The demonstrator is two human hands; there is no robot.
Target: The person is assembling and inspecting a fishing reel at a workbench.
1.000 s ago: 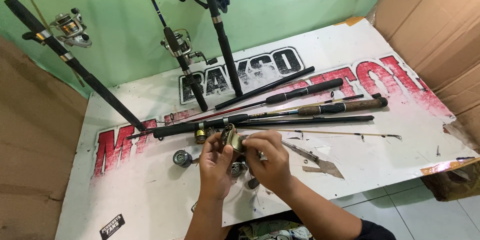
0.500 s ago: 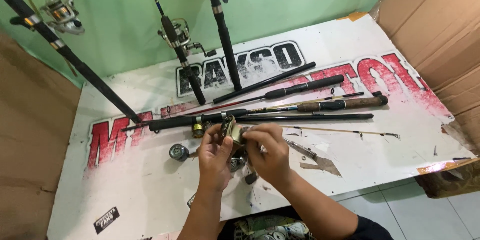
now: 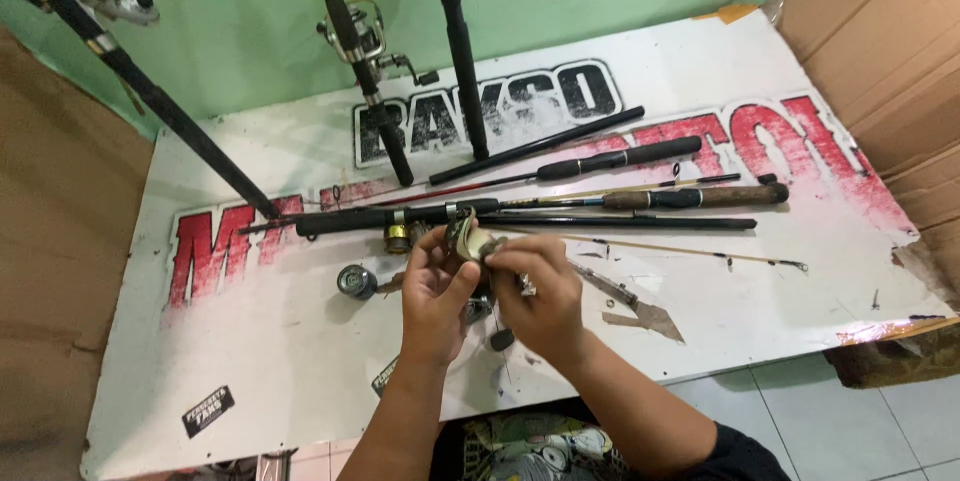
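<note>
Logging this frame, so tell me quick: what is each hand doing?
Left hand: closed on the reel part.
Right hand: closed on the same reel part.

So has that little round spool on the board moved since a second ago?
No. The round spool sits just below the red lettering, left of the left hand, as before; only the camera shifted.

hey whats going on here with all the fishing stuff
A person sits at a white printed board used as a worktop and holds a small reel part up in both hands, the left hand and right hand close together around it. Several fishing rods lie flat on the board just beyond the hands, and a small round spool sits to the left. Three more rods with reels lean upright against the green wall.
</note>
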